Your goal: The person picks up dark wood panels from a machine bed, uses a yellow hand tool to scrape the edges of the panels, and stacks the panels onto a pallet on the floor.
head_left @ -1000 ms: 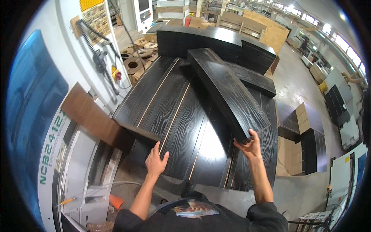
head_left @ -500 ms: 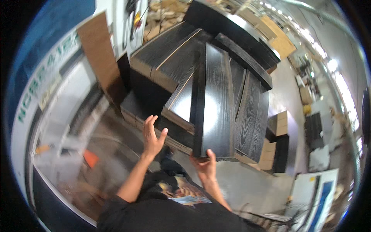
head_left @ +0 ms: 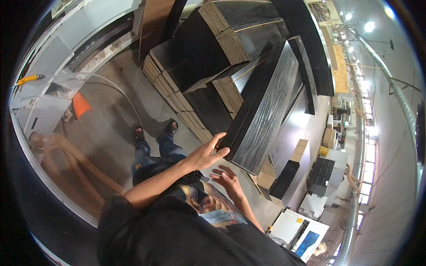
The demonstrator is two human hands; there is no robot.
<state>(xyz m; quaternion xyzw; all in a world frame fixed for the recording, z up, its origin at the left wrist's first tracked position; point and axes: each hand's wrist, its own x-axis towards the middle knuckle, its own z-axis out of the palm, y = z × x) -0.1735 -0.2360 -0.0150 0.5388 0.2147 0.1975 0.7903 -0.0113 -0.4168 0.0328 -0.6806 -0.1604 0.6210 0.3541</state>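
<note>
Over grey floor (head_left: pixel 104 119), left fingers (head_left: pixel 217 139), spread wide, touch black boards (head_left: pixel 265 113).

Lamps (head_left: pixel 369 26) glare overhead; windows (head_left: pixel 369 163) glow white; edges bend into black.

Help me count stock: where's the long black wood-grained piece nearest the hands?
In the head view, the long black wood-grained piece lies right of centre, near end at the left hand.
</note>
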